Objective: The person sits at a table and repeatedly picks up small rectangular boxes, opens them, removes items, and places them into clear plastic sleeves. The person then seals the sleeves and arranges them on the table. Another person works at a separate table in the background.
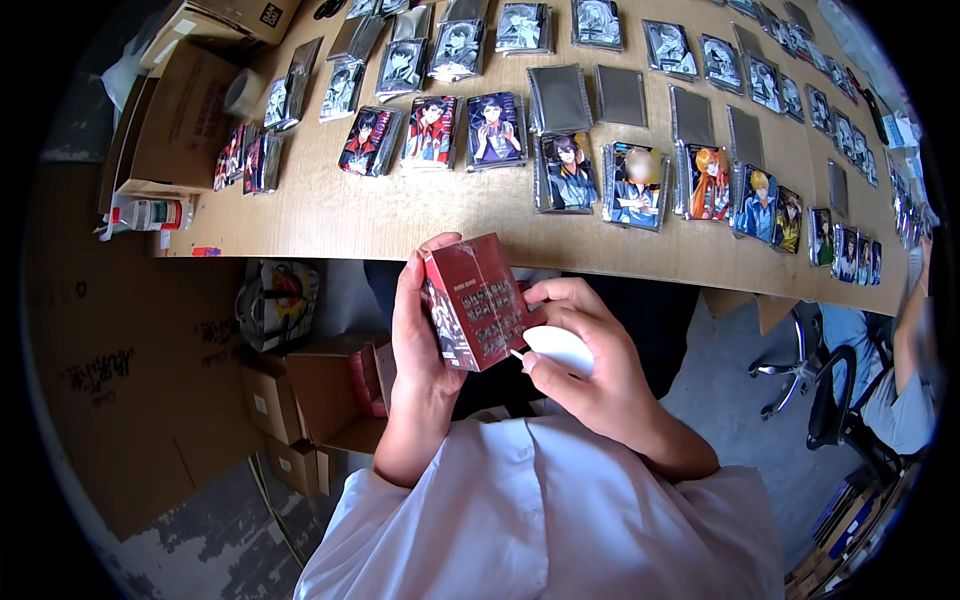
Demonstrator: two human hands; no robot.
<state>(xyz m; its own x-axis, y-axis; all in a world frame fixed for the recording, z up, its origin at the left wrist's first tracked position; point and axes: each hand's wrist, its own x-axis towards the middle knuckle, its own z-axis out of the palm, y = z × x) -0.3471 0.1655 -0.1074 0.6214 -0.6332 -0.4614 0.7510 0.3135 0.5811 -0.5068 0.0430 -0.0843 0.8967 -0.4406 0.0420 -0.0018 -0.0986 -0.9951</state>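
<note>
A red box (478,305) with printed figures and a glossy, clear-looking wrap is held up in front of my chest, just off the table's near edge. My left hand (412,340) is closed round its left side, thumb and fingers along the edge. In my right hand (610,375) is a white rounded tool (562,349), pinched with its small narrow tip pointing at the box's lower right edge. The right index finger reaches to the box's right side. Whether the tip touches the wrap I cannot tell.
Several stacks of picture cards (497,130) stand in rows across the wooden table (330,220). At left are a cardboard box (180,125), a tape roll (243,93) and a bottle (155,214). Below is an open carton (325,395). Another person (905,390) sits at right by a black chair (835,400).
</note>
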